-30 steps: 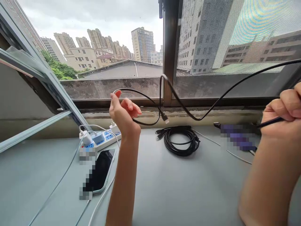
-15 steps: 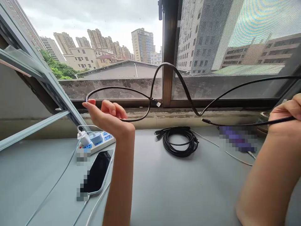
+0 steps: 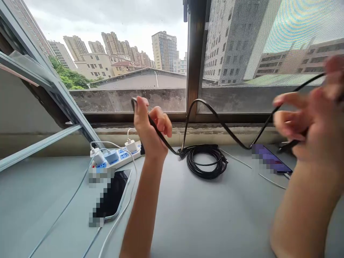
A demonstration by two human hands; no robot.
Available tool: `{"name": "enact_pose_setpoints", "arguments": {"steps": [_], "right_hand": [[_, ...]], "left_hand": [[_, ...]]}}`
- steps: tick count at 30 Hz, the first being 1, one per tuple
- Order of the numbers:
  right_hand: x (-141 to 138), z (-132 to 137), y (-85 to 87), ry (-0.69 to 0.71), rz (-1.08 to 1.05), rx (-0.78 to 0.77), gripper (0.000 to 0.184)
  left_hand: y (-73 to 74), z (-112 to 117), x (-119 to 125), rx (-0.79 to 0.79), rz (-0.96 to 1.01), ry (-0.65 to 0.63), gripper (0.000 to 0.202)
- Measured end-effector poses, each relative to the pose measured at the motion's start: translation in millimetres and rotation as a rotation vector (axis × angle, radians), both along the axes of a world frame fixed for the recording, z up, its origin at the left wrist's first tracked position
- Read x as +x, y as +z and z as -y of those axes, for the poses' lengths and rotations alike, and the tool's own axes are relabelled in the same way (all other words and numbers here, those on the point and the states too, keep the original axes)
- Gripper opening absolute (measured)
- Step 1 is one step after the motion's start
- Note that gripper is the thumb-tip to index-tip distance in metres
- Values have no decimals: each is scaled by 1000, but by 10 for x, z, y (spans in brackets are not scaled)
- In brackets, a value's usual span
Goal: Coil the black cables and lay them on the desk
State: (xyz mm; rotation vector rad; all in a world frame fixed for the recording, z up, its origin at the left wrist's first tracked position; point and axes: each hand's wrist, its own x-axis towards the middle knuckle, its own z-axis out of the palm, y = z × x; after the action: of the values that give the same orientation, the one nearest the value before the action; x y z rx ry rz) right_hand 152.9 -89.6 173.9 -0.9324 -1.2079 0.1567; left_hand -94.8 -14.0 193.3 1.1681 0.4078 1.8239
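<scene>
A black cable (image 3: 212,110) hangs in a wave between my two hands, in front of the window. My left hand (image 3: 153,130) is closed on its left part, with the cable running past the thumb and down across the palm. Towards the right edge my right hand (image 3: 311,118), smeared by motion, grips the cable's other stretch. One end of the cable seems to stick out below the right fingers. Between the hands, a coiled black cable (image 3: 192,168) with plugs lies on the grey table (image 3: 204,218); the held cable's low bend overlaps its left side.
A white power strip (image 3: 120,163) with chargers stands at the left, beside a phone (image 3: 114,197) and white charging cords. Another phone (image 3: 276,163) lies at the right, partly pixelated. A metal window frame (image 3: 53,86) slants in from the left.
My left hand has moved right and turned more upright. My right hand has risen and moved left, its fingers loosening. The cable's hump has sunk lower.
</scene>
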Motion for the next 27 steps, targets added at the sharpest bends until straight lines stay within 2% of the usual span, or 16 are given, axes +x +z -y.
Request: {"name": "enact_pose_setpoints", "arguments": {"steps": [1,2,4,9,14,16,19,23,27], "right_hand": [[-140,-34,10,167,-24,-65,81],[-255,-74,9,260,-20,-142,89],[-416,-160,-21,352,26,-230,93],[-647,-258,-123,458,134,-367,82],[-937,-215,-162,539,326,-470,63],[-1025,-222,-180,543,393,-439,55],[-1061,-273,-214,454,394,-382,44],[-964,-355,-229,341,187,-331,43],[-880,-359,-182,321,25,-261,51]], "left_hand": [[0,19,22,-3,-49,-30,34],[1,35,36,-15,-83,-53,36],[13,54,41,-66,-130,-99,36],[59,89,16,-152,-244,-254,33],[27,161,28,3,-370,-339,33],[10,177,32,62,-389,-315,34],[14,166,12,84,-354,-232,34],[60,105,-73,110,-236,-137,32],[79,46,-145,148,-150,-198,33]]}}
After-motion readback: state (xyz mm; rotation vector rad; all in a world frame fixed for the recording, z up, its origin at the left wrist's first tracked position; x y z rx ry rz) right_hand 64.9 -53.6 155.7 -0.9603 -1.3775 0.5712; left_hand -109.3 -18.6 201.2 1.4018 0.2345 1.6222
